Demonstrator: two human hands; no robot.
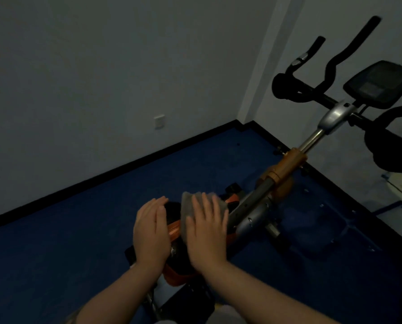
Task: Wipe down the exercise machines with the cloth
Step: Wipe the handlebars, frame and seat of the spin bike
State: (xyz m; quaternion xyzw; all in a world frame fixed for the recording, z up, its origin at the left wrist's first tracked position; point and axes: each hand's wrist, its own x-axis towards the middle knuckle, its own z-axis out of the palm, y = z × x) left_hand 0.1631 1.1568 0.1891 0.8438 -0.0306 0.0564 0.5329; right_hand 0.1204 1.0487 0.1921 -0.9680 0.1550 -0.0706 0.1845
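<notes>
You are pressing grey cloth (195, 206) flat on bike saddle (175, 212), right hand (207, 232) fingers spread; left hand (152, 232) resting flat on saddle, steadying. Handlebars (312, 73), console (380, 83) probably remaining.

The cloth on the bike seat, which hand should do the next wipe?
The right hand. It already lies flat on the grey cloth, pressing it onto the seat. The left hand rests bare on the seat's other side, apparently steadying it.

i count two hands, left hand (151, 232) and right hand (207, 232), one cloth (190, 206), one exercise bike (286, 169), one wall socket (159, 121)
</notes>
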